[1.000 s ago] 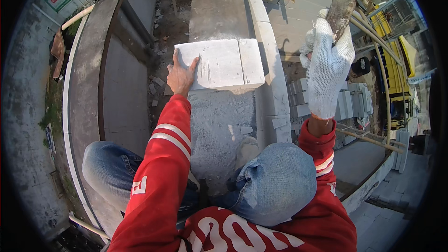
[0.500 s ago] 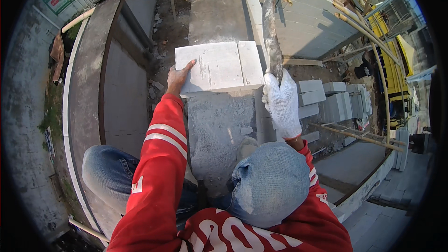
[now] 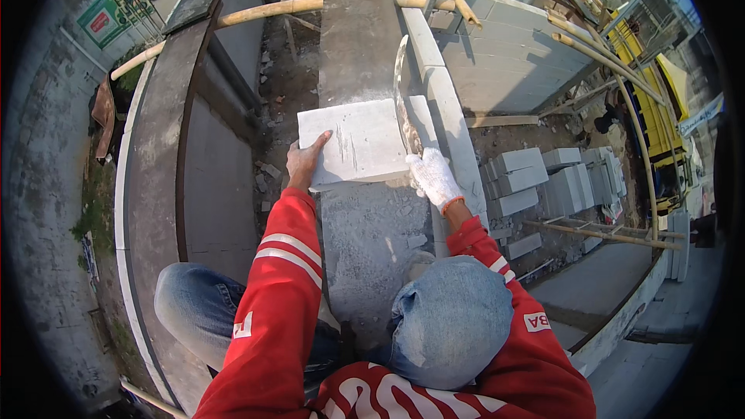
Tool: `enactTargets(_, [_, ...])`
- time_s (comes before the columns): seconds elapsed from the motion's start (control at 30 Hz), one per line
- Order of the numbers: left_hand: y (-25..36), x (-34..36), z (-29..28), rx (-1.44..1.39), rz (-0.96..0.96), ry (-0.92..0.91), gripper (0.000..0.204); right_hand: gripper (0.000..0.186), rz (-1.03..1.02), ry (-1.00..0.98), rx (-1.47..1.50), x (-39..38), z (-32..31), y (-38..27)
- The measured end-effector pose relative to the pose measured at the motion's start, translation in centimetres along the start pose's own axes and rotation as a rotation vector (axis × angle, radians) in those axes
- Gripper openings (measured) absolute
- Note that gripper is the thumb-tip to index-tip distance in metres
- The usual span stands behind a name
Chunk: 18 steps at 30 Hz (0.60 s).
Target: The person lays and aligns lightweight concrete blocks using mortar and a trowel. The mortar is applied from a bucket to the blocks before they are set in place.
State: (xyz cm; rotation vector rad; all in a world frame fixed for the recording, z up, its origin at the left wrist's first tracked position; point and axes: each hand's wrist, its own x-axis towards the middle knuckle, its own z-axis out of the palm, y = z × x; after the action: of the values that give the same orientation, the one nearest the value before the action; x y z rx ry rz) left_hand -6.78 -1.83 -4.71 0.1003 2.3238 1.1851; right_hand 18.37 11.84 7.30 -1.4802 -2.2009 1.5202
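A white rectangular block lies flat across the top of a grey concrete wall. My bare left hand presses on the block's left near edge, fingers spread. My right hand, in a white glove, is shut on the handle of a long curved blade. The blade stands against the block's right part, its tip pointing away from me. My knees in blue jeans straddle the wall below.
Stacks of grey blocks lie on the ground far below at the right. Bamboo poles cross behind the wall. A dark beam runs along the left, with a deep gap between it and the wall.
My gloved right hand came down from high at the right to the block's right side, bringing the blade onto the block. My left hand stayed on the block.
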Motion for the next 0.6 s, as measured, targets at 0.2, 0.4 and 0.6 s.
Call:
enactTargets(0.2, [-0.6,1.5,-1.7,-0.07,-0.023,0.01,0.109,0.027,-0.933,0.589,-0.452,-3.2,-6.5,-8.9])
enactTargets(0.4, [2.6,-0.5,-0.9,-0.143,-0.065,-0.051,0.108,0.037,-0.996,1.223,-0.412,-3.2,-9.2,-10.1])
enactTargets(0.6, [-1.1,0.3,-0.7,-0.074,0.001,-0.001,0.109,0.035,0.07,0.027,0.029,0.9,2.6,1.8])
